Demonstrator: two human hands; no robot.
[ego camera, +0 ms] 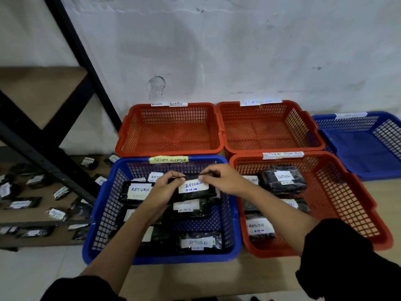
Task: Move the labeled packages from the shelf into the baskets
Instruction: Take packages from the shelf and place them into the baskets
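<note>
Both hands over the near blue basket (98,216) — left hand (165,186) and right hand (219,178) pinching the top edge of one black labeled package (193,190), its white "RETURN" label facing up. Beneath it, more labeled packages lying in that basket. Several others in the red basket (355,205) just to the right. Two far red baskets holding nothing. Small packages scattered on the shelf (32,213) at left

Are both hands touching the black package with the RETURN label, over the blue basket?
Touching. The head view shows the left hand and the right hand pinching the package's top edge above the blue basket.
</note>
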